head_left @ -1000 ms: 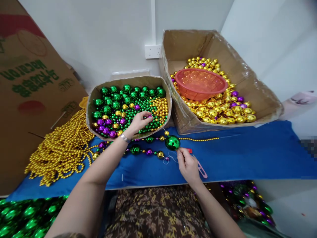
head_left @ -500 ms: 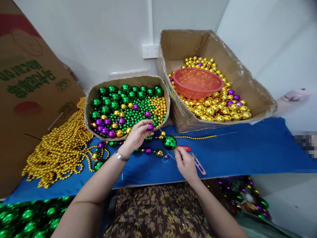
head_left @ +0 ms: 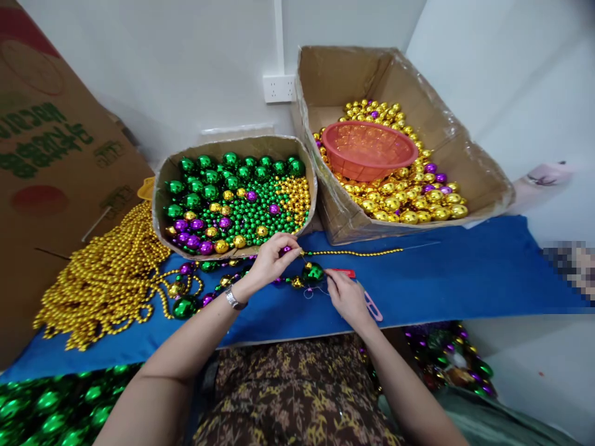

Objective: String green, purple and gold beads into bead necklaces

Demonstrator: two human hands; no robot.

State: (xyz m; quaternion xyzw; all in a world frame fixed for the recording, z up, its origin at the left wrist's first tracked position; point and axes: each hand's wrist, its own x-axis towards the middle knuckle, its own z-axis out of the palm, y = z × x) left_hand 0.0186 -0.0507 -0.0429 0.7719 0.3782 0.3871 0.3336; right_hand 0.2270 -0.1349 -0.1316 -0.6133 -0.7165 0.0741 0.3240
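Observation:
My left hand (head_left: pixel 268 261) is closed in a pinch on a small purple bead (head_left: pixel 284 250), just in front of the box of mixed beads (head_left: pixel 195 155). My right hand (head_left: pixel 344 296) is closed on a thin thread beside a large green ball (head_left: pixel 313 272) on a strand of green, purple and gold beads (head_left: pixel 204 291) lying on the blue cloth (head_left: pixel 465 272). The two hands are close together over the strand. A thin gold bead string (head_left: pixel 353 253) runs right from the left hand.
A pile of gold bead strings (head_left: pixel 106 272) lies at left. A bigger cardboard box (head_left: pixel 465 155) holds gold balls and an orange basket (head_left: pixel 369 147). Pink scissors (head_left: pixel 374 308) lie by my right hand. More green balls (head_left: pixel 46 402) and beads (head_left: pixel 455 359) sit below the table edge.
My left hand left the box with a purple bead and came down to the strand beside my right hand. The large green ball shifted slightly left and lower.

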